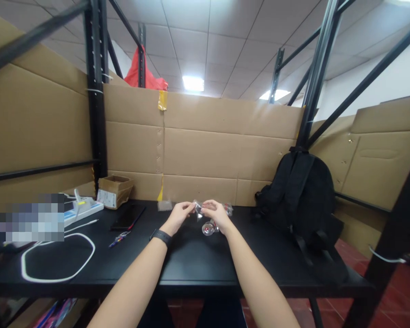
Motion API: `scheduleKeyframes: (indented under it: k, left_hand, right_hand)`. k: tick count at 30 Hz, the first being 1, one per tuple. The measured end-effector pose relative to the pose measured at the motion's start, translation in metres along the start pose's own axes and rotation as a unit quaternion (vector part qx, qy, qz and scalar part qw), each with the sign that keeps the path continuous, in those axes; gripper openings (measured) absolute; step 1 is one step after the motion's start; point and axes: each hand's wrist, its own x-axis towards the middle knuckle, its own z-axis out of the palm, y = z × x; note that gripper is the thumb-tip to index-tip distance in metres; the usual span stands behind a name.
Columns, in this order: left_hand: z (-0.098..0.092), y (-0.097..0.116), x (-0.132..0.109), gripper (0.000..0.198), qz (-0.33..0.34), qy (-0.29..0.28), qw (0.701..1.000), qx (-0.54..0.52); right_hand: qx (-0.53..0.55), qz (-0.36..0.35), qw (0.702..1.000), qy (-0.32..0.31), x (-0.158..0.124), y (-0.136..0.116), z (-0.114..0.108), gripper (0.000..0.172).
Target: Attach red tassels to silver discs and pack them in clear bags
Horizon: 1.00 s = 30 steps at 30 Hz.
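Observation:
Between my two hands, above the black table (191, 269), is a small clear plastic packet (198, 208) with something shiny in it. My left hand (180, 217), with a dark watch on its wrist, pinches the packet's left side. On the other side the fingers of my right hand (217, 215) close on it too. Below them a round clear item (208, 228) with a bit of red inside stands on the table, partly hidden by my right hand. Another clear wrapper with red (229, 209) shows just behind that hand.
A black backpack (304, 196) stands at the right. To the left are a small cardboard box (115, 191), a black phone-like slab (128, 217), a keyring (120, 238), a power strip (84, 212) and a looped white cable (58, 279). A flat clear packet (164, 206) lies near the cardboard wall (205, 150).

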Motion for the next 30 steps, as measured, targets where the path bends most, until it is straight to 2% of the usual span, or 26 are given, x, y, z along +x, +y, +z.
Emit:
scheduleKeyframes:
  k: [3,8,9,12,14,15,16,18,20,22,25,28,30]
  left_hand:
    - [-0.002,0.002,0.000,0.045,0.003,-0.006,1.000,-0.010]
    - [0.000,-0.002,0.005,0.022,-0.019,0.013,0.999,0.035]
    - [0.001,-0.004,0.005,0.018,-0.008,0.030,0.998,0.053]
    - [0.005,-0.009,0.005,0.013,0.085,0.110,0.978,0.153]
    - [0.008,-0.012,0.004,0.013,0.123,0.121,0.966,0.191]
    - [0.010,-0.013,0.004,0.012,0.126,0.107,0.967,0.194]
    - [0.012,-0.014,0.003,0.012,0.116,0.084,0.972,0.184]
    - [0.017,-0.015,0.004,0.018,0.056,0.043,0.990,0.123]
    - [0.020,-0.016,0.005,0.027,-0.034,0.045,0.998,0.015]
    - [0.021,-0.014,0.005,0.035,-0.089,0.070,0.989,-0.099]
    - [0.019,-0.011,0.004,0.045,-0.067,0.084,0.979,-0.175]
    - [0.018,-0.009,0.000,0.053,-0.021,0.099,0.983,-0.155]
    - [0.018,-0.009,-0.002,0.049,0.001,0.101,0.987,-0.124]
  right_hand:
    - [0.092,0.064,0.994,0.013,0.001,-0.001,-0.002,0.036]
    - [0.160,0.103,0.979,0.070,0.006,0.000,-0.011,0.022]
    - [0.157,0.101,0.980,0.074,0.007,0.001,-0.013,0.021]
    - [0.126,0.063,0.985,0.103,0.008,0.007,-0.012,0.020]
    - [0.117,0.033,0.985,0.121,0.010,0.012,-0.008,0.021]
    - [0.119,0.026,0.984,0.126,0.011,0.015,-0.006,0.022]
    - [0.123,0.024,0.984,0.129,0.011,0.018,-0.003,0.024]
    - [0.123,0.026,0.982,0.138,0.012,0.022,0.002,0.026]
    - [0.114,0.021,0.981,0.157,0.013,0.024,0.006,0.028]
    - [0.113,0.010,0.978,0.173,0.013,0.024,0.006,0.030]
    - [0.112,0.011,0.979,0.171,0.012,0.021,0.004,0.034]
    - [0.114,0.027,0.978,0.171,0.011,0.018,0.003,0.035]
    - [0.130,0.024,0.975,0.181,0.010,0.017,0.003,0.034]
